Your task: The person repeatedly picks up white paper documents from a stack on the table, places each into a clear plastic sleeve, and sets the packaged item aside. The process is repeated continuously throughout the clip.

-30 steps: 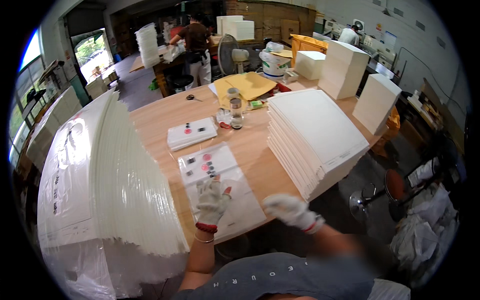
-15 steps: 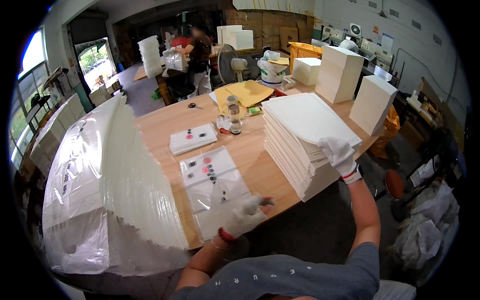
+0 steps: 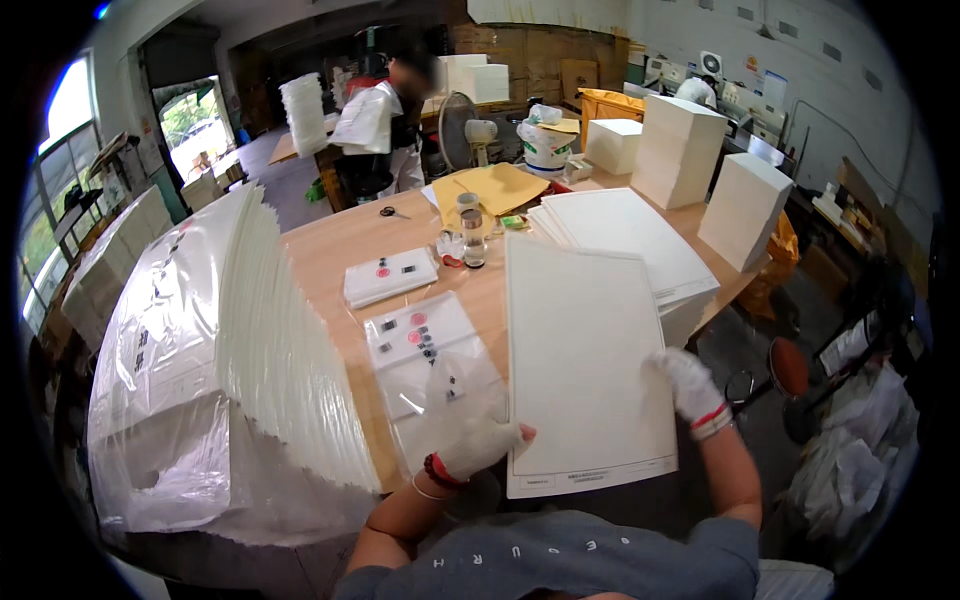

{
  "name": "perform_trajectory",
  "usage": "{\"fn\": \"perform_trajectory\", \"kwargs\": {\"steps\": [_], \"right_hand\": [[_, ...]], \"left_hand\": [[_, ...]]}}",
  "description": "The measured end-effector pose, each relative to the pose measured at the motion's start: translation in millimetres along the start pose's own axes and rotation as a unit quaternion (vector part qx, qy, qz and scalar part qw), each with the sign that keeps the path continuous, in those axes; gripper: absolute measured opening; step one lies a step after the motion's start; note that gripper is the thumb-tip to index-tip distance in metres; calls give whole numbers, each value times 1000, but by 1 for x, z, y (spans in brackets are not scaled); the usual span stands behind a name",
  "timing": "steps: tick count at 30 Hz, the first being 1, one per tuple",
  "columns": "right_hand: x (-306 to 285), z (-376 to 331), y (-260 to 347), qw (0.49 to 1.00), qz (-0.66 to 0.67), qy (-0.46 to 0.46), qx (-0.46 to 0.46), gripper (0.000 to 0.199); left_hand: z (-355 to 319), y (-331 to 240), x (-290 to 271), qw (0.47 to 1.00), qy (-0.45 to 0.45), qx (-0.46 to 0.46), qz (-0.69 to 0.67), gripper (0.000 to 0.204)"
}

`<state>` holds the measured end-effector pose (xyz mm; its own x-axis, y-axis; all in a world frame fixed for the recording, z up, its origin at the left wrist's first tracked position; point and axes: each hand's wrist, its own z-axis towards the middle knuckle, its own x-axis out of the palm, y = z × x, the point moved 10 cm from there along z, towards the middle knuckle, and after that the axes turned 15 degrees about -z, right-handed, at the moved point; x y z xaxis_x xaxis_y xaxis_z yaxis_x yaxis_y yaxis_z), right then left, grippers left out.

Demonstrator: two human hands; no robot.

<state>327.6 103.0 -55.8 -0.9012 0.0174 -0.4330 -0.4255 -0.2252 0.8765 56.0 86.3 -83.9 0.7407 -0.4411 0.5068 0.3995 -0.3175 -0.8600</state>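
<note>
Leaning stack of white sheets point(image 3: 290, 340) in clear plastic wrap, left of the wooden table point(image 3: 340, 245). Clear bag point(image 3: 425, 350) with red round labels lies flat. Left hand point(image 3: 470, 440), white knit glove, grip pinching the bag. Right hand point(image 3: 690, 390), gloved, grip pinching the flat white rectangular sheet point(image 3: 585, 360), held above the table edge.

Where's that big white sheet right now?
In the head view, the white sheet is held up between the left hand and right hand, just in front of the paper stack.
</note>
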Motion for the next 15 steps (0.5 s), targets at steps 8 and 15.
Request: {"fn": "perform_trajectory", "kwargs": {"steps": [8, 15], "right_hand": [[148, -37, 19, 988, 42, -145, -23, 53], [120, -43, 20, 991, 12, -131, -31, 35]], "left_hand": [[-17, 35, 42, 737, -49, 250, 626, 69], [-11, -60, -139, 652, -339, 309, 603, 50]]}}
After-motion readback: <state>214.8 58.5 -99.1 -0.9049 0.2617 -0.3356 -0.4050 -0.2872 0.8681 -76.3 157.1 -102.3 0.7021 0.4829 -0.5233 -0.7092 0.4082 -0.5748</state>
